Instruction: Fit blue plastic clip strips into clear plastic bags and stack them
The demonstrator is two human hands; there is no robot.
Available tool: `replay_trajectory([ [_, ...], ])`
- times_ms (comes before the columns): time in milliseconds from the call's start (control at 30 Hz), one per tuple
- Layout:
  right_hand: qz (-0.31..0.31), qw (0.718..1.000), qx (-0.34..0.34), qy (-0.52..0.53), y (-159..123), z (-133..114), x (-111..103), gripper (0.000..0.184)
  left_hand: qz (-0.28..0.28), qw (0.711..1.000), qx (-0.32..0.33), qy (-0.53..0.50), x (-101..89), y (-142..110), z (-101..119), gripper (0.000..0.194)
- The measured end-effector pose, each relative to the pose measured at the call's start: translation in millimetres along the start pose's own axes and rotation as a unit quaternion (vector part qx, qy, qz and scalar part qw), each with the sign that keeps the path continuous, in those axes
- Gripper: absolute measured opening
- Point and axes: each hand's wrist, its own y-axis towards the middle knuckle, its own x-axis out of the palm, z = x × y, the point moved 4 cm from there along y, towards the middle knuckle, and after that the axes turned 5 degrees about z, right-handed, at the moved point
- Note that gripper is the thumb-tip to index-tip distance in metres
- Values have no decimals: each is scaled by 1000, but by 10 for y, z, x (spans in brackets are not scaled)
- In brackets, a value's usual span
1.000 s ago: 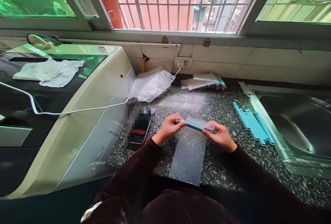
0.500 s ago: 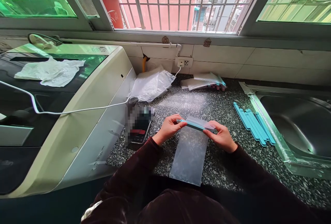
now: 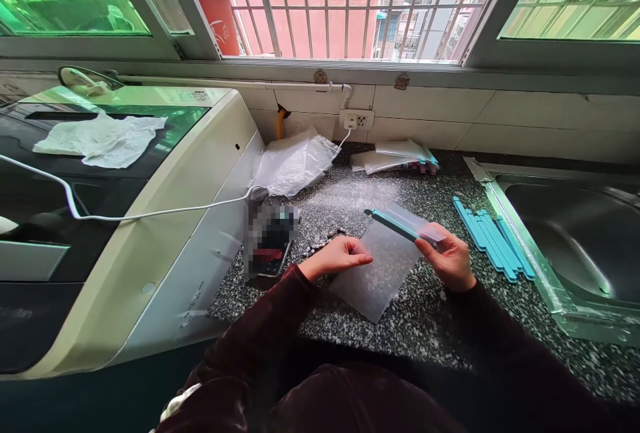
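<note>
Head view: the left hand (image 3: 340, 257) has let go of the strip (image 3: 395, 225), which both hands held by its ends half a second ago. The right hand (image 3: 447, 259) now carries it alone, pinching the near end between thumb and fingers, with the bag's top caught there too. The strip's other end, dark at the tip, sticks out unsupported. The bag (image 3: 385, 266) lies across the strip, a short flap beyond it and the longer part on the near side, its lower end now swung over toward the left hand.

The left hand has dropped in front of the bag's left edge, fingers curled and thumb stretched out; whether it presses on the plastic or is free, I cannot tell. Its shift has uncovered some beads (image 3: 320, 243) just behind it, partly hidden.

For the work, this suggests that the strip is seated well enough on the bag to be borne from one end, though how firmly it is fastened does not show. Spare strips (image 3: 493, 239) lie just to the right of the grip, apart from it; the phone (image 3: 273, 246) lies beyond the left hand, to its left.
</note>
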Motion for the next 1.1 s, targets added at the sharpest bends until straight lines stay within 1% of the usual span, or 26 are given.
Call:
replay_trajectory([
  [67,12,1000,-3,4,5,-5,-23,19,9,1000,4,24,10,11,-25,25],
  [133,12,1000,-7,5,3,-15,-28,18,24,998,9,60,18,21,-42,23],
  [233,0,1000,-10,7,-7,-30,-17,17,48,992,21,119,21,30,-46,27],
  [333,-3,1000,-4,7,-15,-35,-10,18,60,986,39,151,18,34,-34,32],
  [500,-4,1000,26,-4,-16,-24,-5,22,62,985,62,151,19,36,-28,35],
  [700,3,999,35,-4,-6,15,-5,25,55,987,50,141,25,19,-9,32],
  [767,0,999,37,-2,-1,27,-8,24,54,988,49,134,16,9,23,29],
  [800,-6,999,39,-2,3,32,-6,24,63,988,53,127,1,4,44,28],
  [900,-44,998,52,-9,11,37,25,26,121,988,72,69,-80,-10,109,25],
  [967,-73,996,56,-18,12,29,61,30,152,985,79,5,-133,-19,133,30],
  [1033,-100,993,55,-27,5,17,105,33,158,984,74,-45,-159,-22,143,36],
  [1100,-128,990,56,-33,-9,8,153,35,152,984,58,-68,-162,-24,146,40],
])
